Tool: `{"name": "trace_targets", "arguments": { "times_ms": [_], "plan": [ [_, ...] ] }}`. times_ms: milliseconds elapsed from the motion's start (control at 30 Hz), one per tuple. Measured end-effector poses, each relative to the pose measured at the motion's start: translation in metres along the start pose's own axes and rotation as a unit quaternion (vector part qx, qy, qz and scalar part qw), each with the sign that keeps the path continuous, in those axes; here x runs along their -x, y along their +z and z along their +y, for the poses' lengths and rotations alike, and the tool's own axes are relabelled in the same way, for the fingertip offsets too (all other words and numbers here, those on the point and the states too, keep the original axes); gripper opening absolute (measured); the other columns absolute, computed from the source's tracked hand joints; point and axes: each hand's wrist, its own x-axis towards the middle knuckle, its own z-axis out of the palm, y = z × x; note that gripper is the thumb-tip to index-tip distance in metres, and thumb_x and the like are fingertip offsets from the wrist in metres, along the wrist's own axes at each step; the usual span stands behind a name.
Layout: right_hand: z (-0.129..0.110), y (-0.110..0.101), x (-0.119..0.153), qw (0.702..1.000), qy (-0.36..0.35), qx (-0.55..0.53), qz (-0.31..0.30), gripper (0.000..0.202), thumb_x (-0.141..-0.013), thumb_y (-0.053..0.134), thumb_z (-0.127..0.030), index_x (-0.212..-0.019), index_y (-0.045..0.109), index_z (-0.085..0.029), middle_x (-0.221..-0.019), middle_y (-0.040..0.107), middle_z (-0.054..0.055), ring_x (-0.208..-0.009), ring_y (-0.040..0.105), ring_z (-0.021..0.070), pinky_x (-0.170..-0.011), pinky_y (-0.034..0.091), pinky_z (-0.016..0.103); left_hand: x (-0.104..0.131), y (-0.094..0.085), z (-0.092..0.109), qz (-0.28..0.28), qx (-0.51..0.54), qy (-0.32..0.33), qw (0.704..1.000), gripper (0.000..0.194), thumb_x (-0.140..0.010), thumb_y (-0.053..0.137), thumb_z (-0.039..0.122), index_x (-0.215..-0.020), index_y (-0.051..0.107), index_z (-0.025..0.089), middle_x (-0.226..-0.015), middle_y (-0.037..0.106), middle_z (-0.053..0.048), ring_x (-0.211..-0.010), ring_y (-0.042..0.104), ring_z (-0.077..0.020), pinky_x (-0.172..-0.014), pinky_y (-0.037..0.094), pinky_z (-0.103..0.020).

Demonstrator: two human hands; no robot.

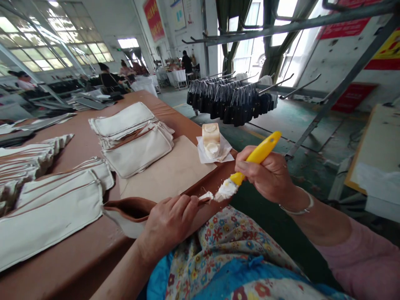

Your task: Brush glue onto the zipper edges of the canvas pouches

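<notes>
My right hand (265,173) is closed around the yellow handle of a brush (261,152). White paste coats its bristles, which are at the end of a brown and white fabric pouch (133,210). My left hand (171,216) grips that pouch near the table's edge, and its brown-lined mouth gapes to the left of my fingers. A white smear lies on the pouch's corner beside the bristles. Past my hands, a small tan container (211,135) with white paste at its front lies on a white sheet (224,152).
Stacks of white pouches (137,150) lie on the brown table (71,246), with more piles at the left. A beige sheet (175,166) is under one stack. A metal rack (340,71) with dark hanging pieces (231,100) stands right. Several people work in the background.
</notes>
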Motion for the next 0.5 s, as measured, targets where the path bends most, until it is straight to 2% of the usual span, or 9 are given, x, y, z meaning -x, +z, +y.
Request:
{"name": "trace_targets", "arguments": {
  "times_ms": [67, 100, 200, 233, 267, 300, 367, 433, 500],
  "plan": [
    [0.001, 0.003, 0.001, 0.999, -0.01, 0.008, 0.045, 0.018, -0.095, 0.061, -0.026, -0.079, 0.064, -0.02, -0.07, 0.056, -0.002, -0.057, 0.049, 0.0116, -0.053, 0.041, 0.026, 0.003, 0.002, 0.001, -0.008, -0.001, 0.001, 1.0, 0.005, -0.096, 0.056, 0.018, -0.099, 0.059, 0.017, -0.073, 0.061, 0.0, -0.063, 0.059, -0.0155, -0.06, 0.041, -0.03],
    [0.002, 0.005, 0.002, 0.999, -0.011, 0.016, 0.038, 0.017, -0.096, 0.06, -0.026, -0.08, 0.064, -0.02, -0.07, 0.056, -0.002, -0.058, 0.05, 0.0117, -0.054, 0.042, 0.026, 0.004, 0.003, 0.001, -0.012, 0.0, 0.0, 1.0, 0.004, -0.096, 0.057, 0.018, -0.097, 0.06, 0.017, -0.073, 0.061, 0.0, -0.063, 0.058, -0.0155, -0.06, 0.04, -0.03],
    [0.006, 0.009, 0.007, 0.998, 0.002, 0.032, -0.056, 0.016, -0.094, 0.061, -0.025, -0.079, 0.065, -0.019, -0.072, 0.059, -0.001, -0.061, 0.052, 0.0123, -0.057, 0.044, 0.026, 0.003, 0.01, -0.011, -0.042, 0.009, -0.031, 0.999, 0.011, -0.097, 0.057, 0.023, -0.087, 0.061, 0.019, -0.071, 0.061, 0.0, -0.062, 0.058, -0.0153, -0.059, 0.038, -0.029],
    [0.007, 0.008, 0.008, 0.997, 0.014, 0.025, -0.066, 0.017, -0.093, 0.062, -0.025, -0.078, 0.065, -0.019, -0.072, 0.059, 0.0, -0.061, 0.052, 0.0123, -0.056, 0.043, 0.026, 0.0, 0.013, -0.02, -0.056, 0.014, -0.051, 0.997, 0.016, -0.097, 0.056, 0.027, -0.085, 0.062, 0.019, -0.071, 0.062, 0.0, -0.062, 0.058, -0.0152, -0.058, 0.037, -0.028],
    [0.008, 0.006, 0.009, 0.998, 0.029, 0.01, -0.046, 0.017, -0.092, 0.063, -0.026, -0.077, 0.065, -0.019, -0.071, 0.059, -0.001, -0.059, 0.051, 0.0121, -0.055, 0.042, 0.026, -0.005, 0.016, -0.031, -0.067, 0.025, -0.077, 0.994, 0.02, -0.098, 0.056, 0.032, -0.084, 0.063, 0.019, -0.071, 0.063, 0.0, -0.062, 0.058, -0.0149, -0.058, 0.037, -0.027],
    [0.007, 0.002, 0.009, 0.999, 0.044, -0.012, -0.001, 0.016, -0.092, 0.064, -0.026, -0.077, 0.065, -0.019, -0.068, 0.057, -0.001, -0.056, 0.049, 0.0116, -0.052, 0.04, 0.026, -0.013, 0.017, -0.045, -0.074, 0.046, -0.106, 0.99, 0.024, -0.098, 0.056, 0.036, -0.084, 0.065, 0.019, -0.073, 0.064, -0.001, -0.063, 0.059, -0.0146, -0.058, 0.037, -0.026],
    [0.005, -0.007, 0.004, 0.989, 0.061, -0.07, 0.118, 0.014, -0.09, 0.066, -0.025, -0.076, 0.066, -0.02, -0.06, 0.051, -0.003, -0.049, 0.044, 0.0105, -0.047, 0.037, 0.025, -0.034, 0.014, -0.077, -0.064, 0.124, -0.169, 0.976, 0.031, -0.097, 0.055, 0.044, -0.087, 0.069, 0.018, -0.076, 0.068, -0.002, -0.066, 0.06, -0.0139, -0.06, 0.038, -0.024],
    [-0.002, -0.017, -0.004, 0.967, 0.049, -0.133, 0.213, 0.013, -0.086, 0.066, -0.022, -0.073, 0.067, -0.019, -0.053, 0.045, -0.005, -0.044, 0.039, 0.0098, -0.045, 0.035, 0.025, -0.058, 0.001, -0.112, -0.029, 0.237, -0.222, 0.945, 0.037, -0.095, 0.056, 0.05, -0.089, 0.071, 0.017, -0.075, 0.068, -0.001, -0.067, 0.06, -0.014, -0.061, 0.039, -0.023],
    [-0.01, -0.028, -0.012, 0.948, 0.031, -0.179, 0.261, 0.015, -0.083, 0.066, -0.021, -0.068, 0.066, -0.019, -0.049, 0.041, -0.005, -0.041, 0.033, 0.0094, -0.043, 0.034, 0.025, -0.078, -0.021, -0.144, 0.004, 0.365, -0.252, 0.896, 0.04, -0.093, 0.057, 0.053, -0.093, 0.072, 0.016, -0.076, 0.067, -0.001, -0.065, 0.058, -0.0139, -0.061, 0.041, -0.025]
  ]
}}
